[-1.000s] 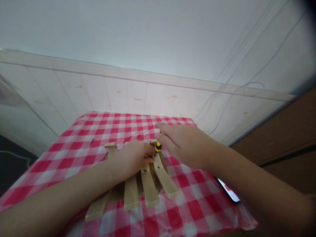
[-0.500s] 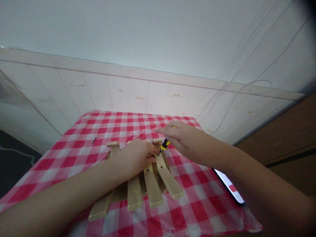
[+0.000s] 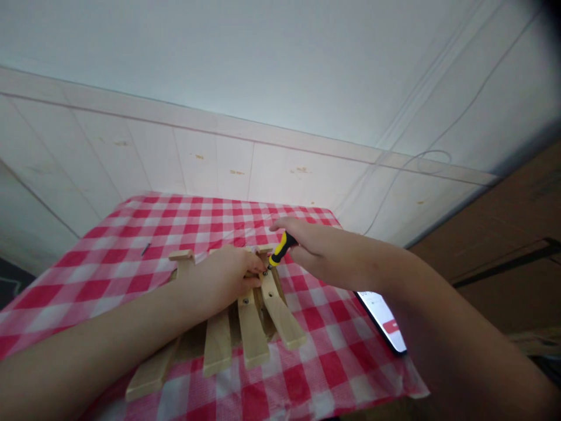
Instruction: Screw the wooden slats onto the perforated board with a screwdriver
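A yellow and black screwdriver [image 3: 279,252] slants down, its tip at a screw in the rightmost wooden slat [image 3: 283,318]. My right hand [image 3: 302,240] is closed around the top of its handle. Across the slats lies my left hand [image 3: 223,275], its finger and thumb drawn together on the upper part of that slat, beside the screwdriver tip; what exactly they pinch is partly hidden. Several pale wooden slats fan out toward me, joined on wood beneath. A second slat [image 3: 254,336] carries a screw as well. My left hand and forearm cover part of the piece.
A red and white checked cloth [image 3: 328,327] covers the table. A small dark screw-like object [image 3: 146,249] lies at the far left. A phone with a lit screen [image 3: 383,321] is by the right edge. White wall panelling [image 3: 210,164] stands behind, with a cable [image 3: 394,181] hanging on it.
My right hand has tilted back and the screwdriver handle now shows more, leaning to the right. My left hand keeps its place on the slats. The whole view has shifted slightly.
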A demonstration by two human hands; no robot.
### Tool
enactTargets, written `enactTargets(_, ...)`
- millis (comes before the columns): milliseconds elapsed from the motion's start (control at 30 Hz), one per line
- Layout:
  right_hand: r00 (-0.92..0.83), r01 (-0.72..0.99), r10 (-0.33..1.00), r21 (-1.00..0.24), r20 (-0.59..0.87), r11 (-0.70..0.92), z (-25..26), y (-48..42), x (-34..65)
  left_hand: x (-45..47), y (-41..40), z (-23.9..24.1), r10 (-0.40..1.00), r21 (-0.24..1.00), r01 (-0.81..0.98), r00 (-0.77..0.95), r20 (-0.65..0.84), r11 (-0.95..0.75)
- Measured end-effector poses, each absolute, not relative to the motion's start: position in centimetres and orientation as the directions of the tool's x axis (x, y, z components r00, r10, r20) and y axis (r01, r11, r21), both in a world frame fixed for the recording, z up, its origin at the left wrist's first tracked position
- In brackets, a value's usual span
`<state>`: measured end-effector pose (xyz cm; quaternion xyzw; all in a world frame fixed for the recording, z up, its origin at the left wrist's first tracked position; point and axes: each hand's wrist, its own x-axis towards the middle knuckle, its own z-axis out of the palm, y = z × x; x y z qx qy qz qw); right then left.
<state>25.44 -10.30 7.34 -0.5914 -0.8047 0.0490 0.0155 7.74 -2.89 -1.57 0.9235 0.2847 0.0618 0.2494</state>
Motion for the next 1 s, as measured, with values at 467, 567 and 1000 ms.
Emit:
enactTargets(467, -0.359, 0.918, 0.933, -0.175, 0.008, 0.355, 6.4, -10.7, 24.7, 8.0, -2.9, -1.3, 0.529, 0.436, 0.496, 0.847, -0.053, -0.751)
enactTargets(567, -0.192, 0.974, 0.981, 0.121, -0.020, 0.193, 7.0, -10.4, 24.5, 8.0, -3.0, -1.0, 0.507, 0.416, 0.483, 0.860, -0.058, -0.771)
enactTargets(1000, -0.397, 0.844, 0.911, -0.343, 0.116, 0.412, 5.3, -10.3, 26.6, 7.9, -3.2, -1.3, 0.515, 0.362, 0.477, 0.857, 0.009, -0.800)
